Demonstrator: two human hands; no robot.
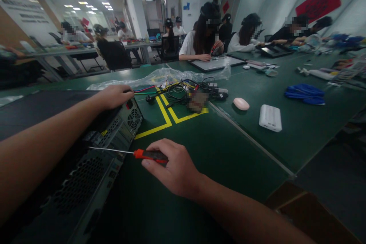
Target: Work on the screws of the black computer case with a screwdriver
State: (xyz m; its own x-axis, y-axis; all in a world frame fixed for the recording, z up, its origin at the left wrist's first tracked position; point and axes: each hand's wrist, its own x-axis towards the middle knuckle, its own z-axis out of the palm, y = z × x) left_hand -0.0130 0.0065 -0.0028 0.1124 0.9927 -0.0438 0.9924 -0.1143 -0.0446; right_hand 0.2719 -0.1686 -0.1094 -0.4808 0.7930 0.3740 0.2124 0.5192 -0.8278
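Observation:
A dark computer case (82, 177) lies at the left, its metal rear panel facing me, with a round fan grille (134, 119) near the far end. My left hand (114, 97) is on the far upper edge of the case, its fingers curled over the corner. In my right hand (177, 166) is a screwdriver (138, 154) with an orange and black handle. Its long shaft points left, and the tip is at the rear panel by a dark recess. Whether the tip sits in a screw I cannot tell.
Beyond the case lies a tangle of cables (178, 91) near yellow tape lines (164, 112) and clear plastic film (160, 74). To the right are a pink oval object (241, 103), a white box-shaped device (270, 117) and a blue bundle (304, 93). Several people sit working beyond.

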